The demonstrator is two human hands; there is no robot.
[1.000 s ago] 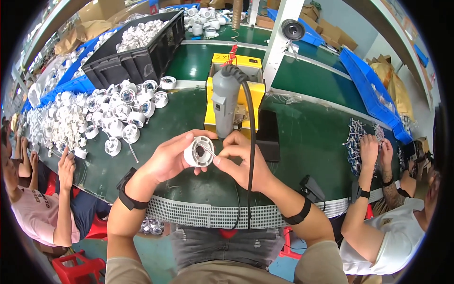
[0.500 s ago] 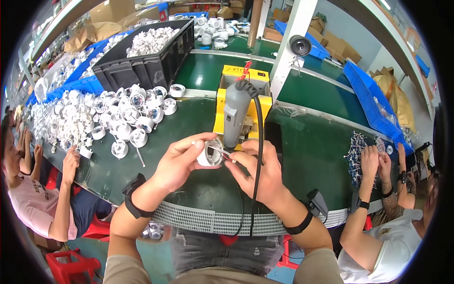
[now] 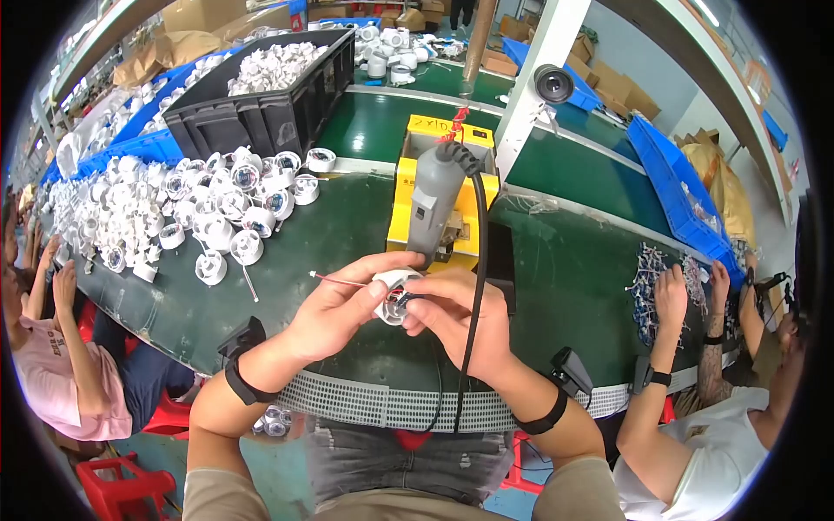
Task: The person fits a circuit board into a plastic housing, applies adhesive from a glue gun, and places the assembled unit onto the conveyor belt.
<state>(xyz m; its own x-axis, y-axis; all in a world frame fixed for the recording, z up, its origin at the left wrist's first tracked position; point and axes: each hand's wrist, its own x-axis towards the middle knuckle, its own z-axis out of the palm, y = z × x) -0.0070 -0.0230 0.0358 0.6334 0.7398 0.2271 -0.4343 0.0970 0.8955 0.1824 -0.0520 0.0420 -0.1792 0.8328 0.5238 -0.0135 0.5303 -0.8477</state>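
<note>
The left hand (image 3: 334, 317) wraps around a white round cup (image 3: 397, 276), with its thumb on the side. The cup is up above the green desk (image 3: 556, 260), its open side turned to the person, likely so the right hand (image 3: 469, 317) can get in. The right hand pinches a small dark piece (image 3: 405, 300) at the opening. Fingers hide most of it. A thin red wire (image 3: 340, 280) pokes out to the left, maybe to be out of the way.

A bit farther, a grey tool (image 3: 434, 191) stands near a yellow box (image 3: 400, 208) with an open top. I cannot tell if they touch. The tool's black cable (image 3: 482, 226) hangs toward the near edge.

On the left sits a heap of white cups (image 3: 248, 247). On the right, a co-worker's hand (image 3: 670, 295) is at a pile of thin wires (image 3: 645, 291).

Farther left, a black crate (image 3: 252, 130) is heaped with little white parts (image 3: 278, 69); its tall walls seem good for stopping spills. A blue bin (image 3: 669, 187) on the far right slants, with some pale bits inside.
</note>
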